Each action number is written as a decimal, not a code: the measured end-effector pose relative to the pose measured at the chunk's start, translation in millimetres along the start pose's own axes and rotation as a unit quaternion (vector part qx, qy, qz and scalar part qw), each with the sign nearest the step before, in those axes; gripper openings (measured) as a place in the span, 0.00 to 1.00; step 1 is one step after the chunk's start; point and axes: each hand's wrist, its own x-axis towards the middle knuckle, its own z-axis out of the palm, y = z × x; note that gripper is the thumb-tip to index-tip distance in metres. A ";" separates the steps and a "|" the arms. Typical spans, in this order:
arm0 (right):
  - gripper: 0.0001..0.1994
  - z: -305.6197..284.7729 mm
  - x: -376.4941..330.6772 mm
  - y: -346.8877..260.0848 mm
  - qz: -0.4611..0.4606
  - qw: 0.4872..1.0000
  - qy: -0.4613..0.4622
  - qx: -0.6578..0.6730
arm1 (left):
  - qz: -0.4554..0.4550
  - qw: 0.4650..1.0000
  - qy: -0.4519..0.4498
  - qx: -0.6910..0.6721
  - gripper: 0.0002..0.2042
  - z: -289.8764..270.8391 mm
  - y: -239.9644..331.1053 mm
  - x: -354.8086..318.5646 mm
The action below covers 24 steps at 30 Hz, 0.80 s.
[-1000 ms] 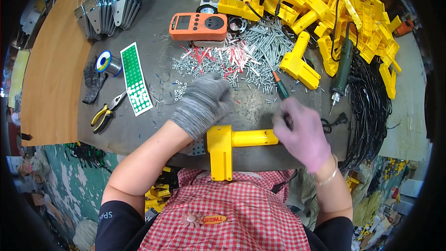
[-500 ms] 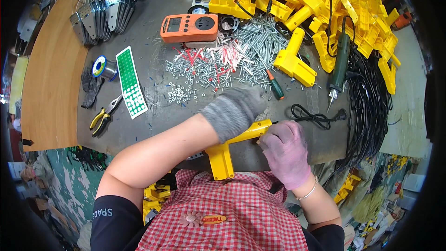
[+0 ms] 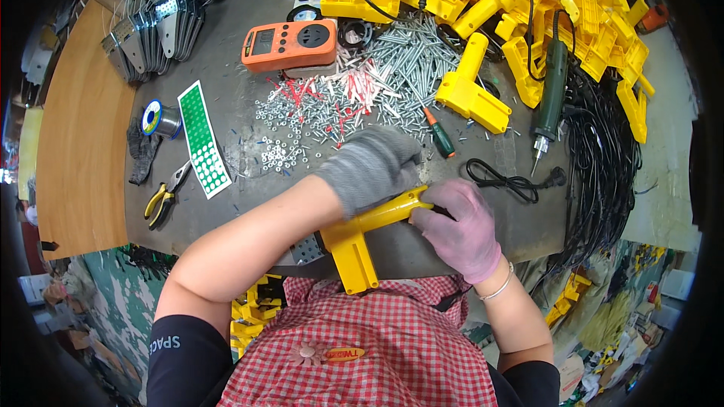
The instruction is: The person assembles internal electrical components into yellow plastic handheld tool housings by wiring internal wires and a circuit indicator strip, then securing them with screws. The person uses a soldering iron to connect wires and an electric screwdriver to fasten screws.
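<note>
At my far left the wooden board (image 3: 75,143) runs beside the dark table (image 3: 249,196), and on that side lie a solder spool (image 3: 157,117), a green sticker sheet (image 3: 202,139) and yellow-handled pliers (image 3: 164,197).

My left hand (image 3: 373,166), in a grey knit glove, is curled down over the upper end of the yellow gun-shaped housing (image 3: 358,237), fingers pressed together around it. The housing sits just off the table's near edge, in front of my checked shirt, grip end pointing down toward me. My right hand (image 3: 460,226), in a pale purple glove, closes on the barrel end, thumb and fingertips pinching something there; what it pinches I cannot tell.

I judge I am in the middle of fitting or fastening a part at that end of the housing. The next move calls for keeping the shell steady with the left while the right works with a fine grip, and probably a screw from the heap of screws (image 3: 339,105) just beyond my left hand, or the green-handled screwdriver (image 3: 439,133).

Further right are an orange meter (image 3: 290,45), a loose black cable (image 3: 513,181), a green electric driver (image 3: 549,94), a bundle of black cords (image 3: 603,173) and a pile of yellow shells (image 3: 543,7). The place looks like a cluttered workshop.
</note>
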 end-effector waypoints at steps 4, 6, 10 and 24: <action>0.10 4.6 -8.3 3.5 0.019 0.999 0.015 0.035 | -0.031 0.986 -0.088 -0.139 0.12 -9.5 4.0 -8.0; 0.10 3.0 -7.4 -0.2 0.051 0.997 0.009 0.054 | -0.032 0.989 -0.097 -0.104 0.13 -6.1 5.1 -11.7; 0.10 -3.0 -3.5 -0.6 0.008 0.999 -0.023 0.040 | -0.050 0.971 -0.110 -0.205 0.14 -0.2 -0.6 -14.6; 0.11 10.0 -12.9 -11.7 0.097 0.993 0.032 0.060 | -0.105 0.945 -0.133 -0.281 0.14 -4.4 0.4 -12.2</action>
